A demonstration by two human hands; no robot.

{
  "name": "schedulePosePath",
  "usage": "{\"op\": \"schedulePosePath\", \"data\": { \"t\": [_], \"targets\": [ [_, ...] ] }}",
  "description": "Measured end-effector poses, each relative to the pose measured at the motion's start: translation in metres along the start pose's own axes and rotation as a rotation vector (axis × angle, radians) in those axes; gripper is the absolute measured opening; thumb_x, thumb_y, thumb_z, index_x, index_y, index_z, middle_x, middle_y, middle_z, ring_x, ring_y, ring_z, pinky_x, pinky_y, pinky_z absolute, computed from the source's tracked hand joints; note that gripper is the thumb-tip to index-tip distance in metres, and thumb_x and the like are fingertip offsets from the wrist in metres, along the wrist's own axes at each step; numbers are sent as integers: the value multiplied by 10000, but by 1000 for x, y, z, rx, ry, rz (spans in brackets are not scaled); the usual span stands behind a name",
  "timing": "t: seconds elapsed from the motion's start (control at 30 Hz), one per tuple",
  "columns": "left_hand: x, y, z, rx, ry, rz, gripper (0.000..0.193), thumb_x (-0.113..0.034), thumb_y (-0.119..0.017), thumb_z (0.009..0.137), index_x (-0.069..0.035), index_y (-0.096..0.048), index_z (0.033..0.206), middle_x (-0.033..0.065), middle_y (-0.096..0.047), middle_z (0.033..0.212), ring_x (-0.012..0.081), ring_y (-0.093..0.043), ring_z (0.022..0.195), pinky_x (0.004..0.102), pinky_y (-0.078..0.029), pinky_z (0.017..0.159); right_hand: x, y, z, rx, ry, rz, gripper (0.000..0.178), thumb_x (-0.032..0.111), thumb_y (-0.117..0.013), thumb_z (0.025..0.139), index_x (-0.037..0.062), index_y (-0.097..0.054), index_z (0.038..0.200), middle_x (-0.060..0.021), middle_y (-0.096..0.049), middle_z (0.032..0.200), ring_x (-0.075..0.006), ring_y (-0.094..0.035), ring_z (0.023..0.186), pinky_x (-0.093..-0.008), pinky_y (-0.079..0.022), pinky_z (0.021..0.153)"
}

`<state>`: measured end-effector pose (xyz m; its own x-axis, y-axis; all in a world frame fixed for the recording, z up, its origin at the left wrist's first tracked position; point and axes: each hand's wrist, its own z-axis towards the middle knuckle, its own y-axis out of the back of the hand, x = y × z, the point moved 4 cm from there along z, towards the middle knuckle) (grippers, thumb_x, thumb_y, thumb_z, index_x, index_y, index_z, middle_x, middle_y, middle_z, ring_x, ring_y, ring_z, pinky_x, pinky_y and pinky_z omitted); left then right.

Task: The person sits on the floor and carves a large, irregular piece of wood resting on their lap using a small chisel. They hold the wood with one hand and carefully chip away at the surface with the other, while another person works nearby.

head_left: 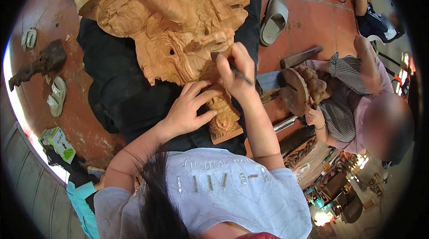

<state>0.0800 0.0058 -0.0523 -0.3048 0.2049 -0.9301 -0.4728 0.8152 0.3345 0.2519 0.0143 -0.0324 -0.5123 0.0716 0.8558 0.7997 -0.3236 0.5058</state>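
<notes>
A large light-brown wood carving (165, 55) with deep folds and grain lies across the dark-trousered lap. Its narrow carved end (223, 120) points toward my body. Around this narrow part my left hand (190, 107) is closed, thumb on the near side and fingers on the far side. My right hand (237, 69) grips a thin dark-handled tool (241, 76) just beyond it. The tool's short dark tip meets the carving's surface; its exact kind is hard to make out.
At right a co-worker (353, 91) holds another round-based carving (295, 89). A grey-green slipper (274, 20) lies on the red tile floor. To the left are a dark wooden piece (42, 62), a pale sandal (57, 96) and a green-white box (58, 143).
</notes>
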Motion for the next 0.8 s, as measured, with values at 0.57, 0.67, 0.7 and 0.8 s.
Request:
{"op": "schedulePosePath", "data": {
  "t": [0.57,0.67,0.7,0.8],
  "targets": [
    [-1,2,1,16,-3,0,516,-242,-771,800,-77,-622,1265,161,-495,1375,371,-441,1278,465,-380,1085,-6,2,-5,19,-27,40,123,6,-659,828,16,-536,816,-122,-504,757,-279,-524,668,-349,-432,593],
    [4,-1,-3,-4,8,-7,518,-245,-773,798,-80,-622,1264,163,-501,1365,373,-448,1269,465,-381,1084,8,-5,-11,6,69,-79,138,-10,-668,811,25,-536,829,-138,-498,778,-316,-531,672,-389,-452,602],
    [3,-1,-2,-11,4,-14,519,-246,-773,797,-83,-622,1265,163,-503,1362,373,-450,1266,465,-381,1084,10,-3,-15,25,42,-99,133,-10,-667,810,31,-542,834,-136,-507,789,-318,-539,677,-403,-458,607],
    [0,2,0,-3,-19,8,508,-259,-761,804,-115,-623,1270,139,-501,1348,366,-446,1251,456,-418,1062,9,3,-17,48,-29,-82,125,-9,-664,812,24,-545,829,-132,-508,780,-311,-531,671,-386,-454,604]
  ]
}}
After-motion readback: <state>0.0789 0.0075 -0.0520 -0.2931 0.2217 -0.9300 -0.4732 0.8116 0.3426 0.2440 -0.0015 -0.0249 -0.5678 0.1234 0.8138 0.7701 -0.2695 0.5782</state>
